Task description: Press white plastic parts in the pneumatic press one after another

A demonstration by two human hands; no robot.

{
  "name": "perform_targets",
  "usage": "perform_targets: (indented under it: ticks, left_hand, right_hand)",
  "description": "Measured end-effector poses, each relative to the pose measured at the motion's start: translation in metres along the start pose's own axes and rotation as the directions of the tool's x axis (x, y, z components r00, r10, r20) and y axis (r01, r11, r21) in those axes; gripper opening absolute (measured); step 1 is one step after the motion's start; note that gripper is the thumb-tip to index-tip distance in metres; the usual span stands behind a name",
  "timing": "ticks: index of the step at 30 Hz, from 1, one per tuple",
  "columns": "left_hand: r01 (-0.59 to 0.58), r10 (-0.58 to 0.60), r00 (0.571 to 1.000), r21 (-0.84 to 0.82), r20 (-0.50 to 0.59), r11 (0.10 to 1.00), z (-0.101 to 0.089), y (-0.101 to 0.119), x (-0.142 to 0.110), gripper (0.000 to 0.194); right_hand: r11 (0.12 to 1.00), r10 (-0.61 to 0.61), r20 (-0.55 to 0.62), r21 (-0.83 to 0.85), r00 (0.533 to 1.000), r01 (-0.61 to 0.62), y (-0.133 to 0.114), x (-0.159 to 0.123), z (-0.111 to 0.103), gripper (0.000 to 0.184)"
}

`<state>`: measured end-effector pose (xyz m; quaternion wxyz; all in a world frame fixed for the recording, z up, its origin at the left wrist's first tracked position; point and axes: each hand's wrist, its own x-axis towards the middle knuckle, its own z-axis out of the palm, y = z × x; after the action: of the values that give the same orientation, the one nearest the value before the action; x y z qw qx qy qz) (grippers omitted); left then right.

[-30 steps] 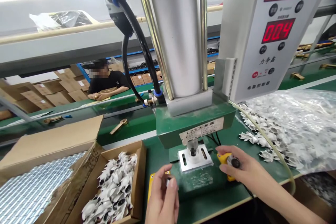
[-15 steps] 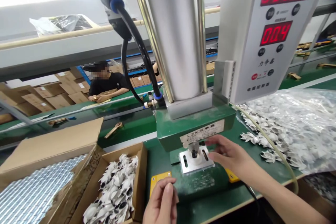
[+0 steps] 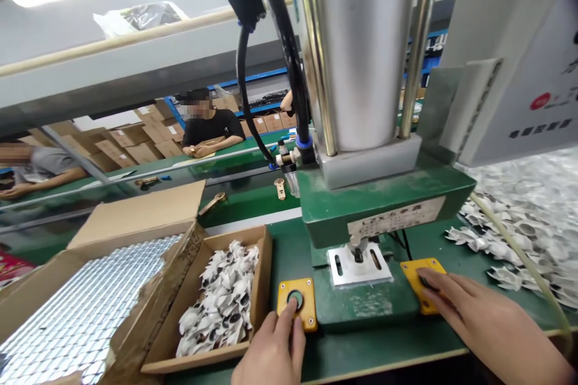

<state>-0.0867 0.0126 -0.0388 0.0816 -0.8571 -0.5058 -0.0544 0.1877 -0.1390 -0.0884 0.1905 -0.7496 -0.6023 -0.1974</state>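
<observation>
My left hand point(image 3: 275, 346) holds nothing, and its index finger rests on the round green button of a yellow button box point(image 3: 309, 295). On the other side of the green press point(image 3: 383, 192), my right hand point(image 3: 483, 316) lies over a second yellow button box point(image 3: 412, 277). Its fingers are stretched out, touching the button area, which they mostly cover. Between my hands, a silver slotted plate point(image 3: 365, 277) sits on the press base. A small whitish piece point(image 3: 359, 246) stands there under the press head, partly hidden; I cannot make out its exact kind.
An open carton point(image 3: 267, 258) of white-grey fin-shaped parts stands left of the press. Farther left is a box point(image 3: 189, 246) of shiny metal tubes. More such parts point(image 3: 519, 240) lie at right beside clear plastic. A hose point(image 3: 519, 252) crosses there. Two people sit beyond the conveyor.
My right hand has left the plate under the press head and come down onto the right button box. My left index finger has reached the left button. The view has swung left.
</observation>
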Motion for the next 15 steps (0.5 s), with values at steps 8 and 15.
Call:
perform_targets:
  ticks: [8,15]
  left_hand:
    - [-0.010,0.011,0.999,-0.034,0.045,0.999,-0.0011,-0.0033,0.0036,0.034]
    - [0.036,-0.022,0.998,-0.225,0.065,0.974,-0.0027,-0.0070,0.0049,0.033]
  right_hand:
    - [1.000,0.028,-0.027,0.014,0.999,-0.027,0.0034,0.0013,0.0080,0.039]
    - [0.977,0.106,0.006,0.188,0.994,-0.105,0.0044,0.0016,0.0025,0.040]
